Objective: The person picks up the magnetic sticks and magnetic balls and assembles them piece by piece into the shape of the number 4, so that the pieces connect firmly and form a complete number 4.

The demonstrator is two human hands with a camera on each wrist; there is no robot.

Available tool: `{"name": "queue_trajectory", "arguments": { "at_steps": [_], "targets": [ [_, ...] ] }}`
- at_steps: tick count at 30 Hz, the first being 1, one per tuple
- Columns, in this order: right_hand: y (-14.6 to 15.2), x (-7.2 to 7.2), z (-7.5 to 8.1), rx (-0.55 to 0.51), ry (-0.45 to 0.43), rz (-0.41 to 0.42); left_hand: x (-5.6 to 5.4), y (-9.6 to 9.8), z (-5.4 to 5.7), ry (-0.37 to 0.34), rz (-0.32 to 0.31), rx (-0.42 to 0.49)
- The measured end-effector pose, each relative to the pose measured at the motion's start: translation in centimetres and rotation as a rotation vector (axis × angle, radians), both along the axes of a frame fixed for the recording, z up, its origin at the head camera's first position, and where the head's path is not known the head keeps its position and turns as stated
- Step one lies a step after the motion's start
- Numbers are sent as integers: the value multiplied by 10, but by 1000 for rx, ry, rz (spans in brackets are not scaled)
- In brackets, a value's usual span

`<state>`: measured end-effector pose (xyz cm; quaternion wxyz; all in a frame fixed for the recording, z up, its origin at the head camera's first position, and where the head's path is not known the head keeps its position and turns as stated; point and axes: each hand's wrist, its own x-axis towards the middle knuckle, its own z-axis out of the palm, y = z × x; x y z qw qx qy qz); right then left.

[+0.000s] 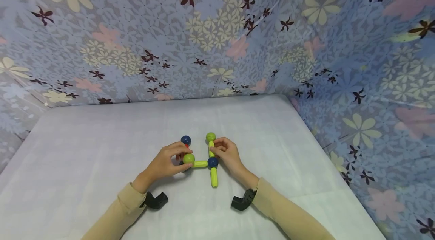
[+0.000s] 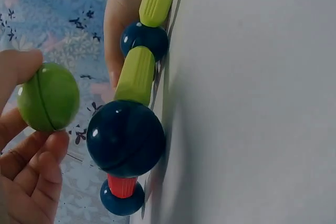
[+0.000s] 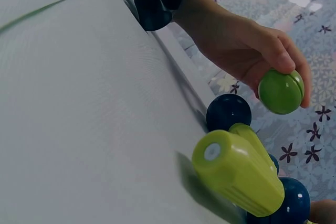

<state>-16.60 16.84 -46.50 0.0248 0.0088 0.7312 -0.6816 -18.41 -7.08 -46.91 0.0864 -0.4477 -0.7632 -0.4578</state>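
Observation:
My left hand [image 1: 170, 158] pinches a green ball [image 1: 188, 159] between thumb and fingers. In the left wrist view that ball [image 2: 48, 97] is held apart from a dark blue ball [image 2: 126, 139]. From this blue ball a red rod [image 2: 122, 186] leads to another blue ball [image 1: 185, 140], and a yellow-green rod [image 1: 200, 164] runs right to a blue corner ball [image 1: 212, 162]. A second yellow-green rod [image 1: 213, 177] sticks out from the corner toward me. My right hand [image 1: 229, 155] pinches the far yellow-green rod [image 1: 211, 148], which ends in a green ball [image 1: 210, 137].
The joined pieces lie on a table with a pale cloth [image 1: 102, 138]. A floral curtain [image 1: 163, 36] hangs along the back and right edges. Black wrist devices [image 1: 156, 200] stick out below both hands, close over the cloth.

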Motion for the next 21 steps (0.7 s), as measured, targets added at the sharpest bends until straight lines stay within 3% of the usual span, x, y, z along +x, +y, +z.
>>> {"name": "queue_trajectory", "arguments": {
  "at_steps": [9,13,18,21],
  "targets": [
    [2,-11,-30,-7,8,-32,8,7,-4,39,-64,-7],
    [3,-11,-33,-8,55,-29,15,11,-6,57,-91,-18],
    [5,-8,-34,-33,177,11,25,19,-8,65,-130,-22],
    [5,-8,-33,-33,193,18,31,24,-8,82,-162,-20]
  ]
}}
